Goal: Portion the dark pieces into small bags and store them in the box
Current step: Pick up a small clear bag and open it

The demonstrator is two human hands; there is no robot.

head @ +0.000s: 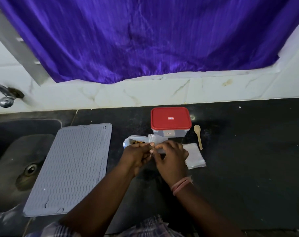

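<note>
Both hands are working just near of the box [171, 124], approx. centre of the dark counter [247, 151].

Risks first. The small bag [155, 139] is being handled directly over the open source bag [133, 141] w/ dark pieces [137, 142] showing in its mouth; judged, a knock from either wrist could be tipping that bag and spilling contents onto the counter. Thin film could be slipping from the pinch while its mouth is being parted, since the grip looks to be on an edge only. The box is sitting w/ its red lid [171, 118] on, so storing cannot be starting until it is opened. Sink [17, 159] is lying well to the left; spill there unlikely.

Position re fingers: left hand [136, 156] is curling its fingers, thumb and forefinger pinching the small bag's near edge. Right hand [171, 158] is meeting it at the same spot, fingers bent and gripping the bag; exact contact partly hidden. The rest of the bag is extending far of the fingertips, toward the box.

Spare bags [195, 157] are lying just right of the right hand; wooden spoon [198, 136] beside them, right of the box. Grey mat [68, 170] lying left, unused.
</note>
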